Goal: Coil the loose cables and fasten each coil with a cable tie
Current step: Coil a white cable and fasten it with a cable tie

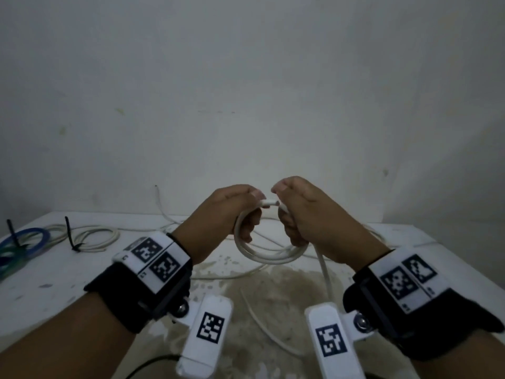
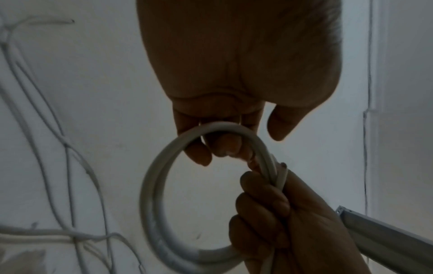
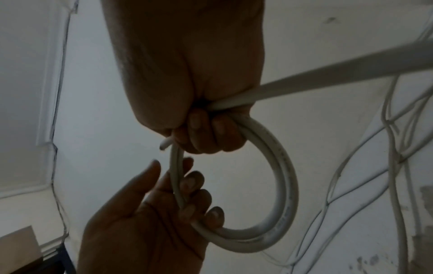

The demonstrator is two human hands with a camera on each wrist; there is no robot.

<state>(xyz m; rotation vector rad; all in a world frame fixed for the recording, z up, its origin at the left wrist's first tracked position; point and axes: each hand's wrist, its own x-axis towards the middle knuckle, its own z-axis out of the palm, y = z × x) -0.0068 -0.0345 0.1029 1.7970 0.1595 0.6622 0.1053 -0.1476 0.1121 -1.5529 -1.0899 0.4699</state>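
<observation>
**White cable half-coiled between your two hands**

You hold a white cable coil (image 1: 266,253) above the bench (image 1: 54,280), both hands clamped on it; your left hand (image 1: 232,214) has its fingers curled through the top left of the loop, and your right hand (image 1: 306,214) grips the top right in a fist, with the cut end (image 1: 270,202) poking out between the two thumbs; the loop hangs below your hands in two turns; the loose tail (image 1: 325,272) drops from your right fist toward the bench; at far left lie a tied white coil (image 1: 95,237) with a black cable tie (image 1: 72,236) and a blue coil (image 1: 30,239); more loose white cables (image 1: 262,328) trail across the stained surface.
</observation>
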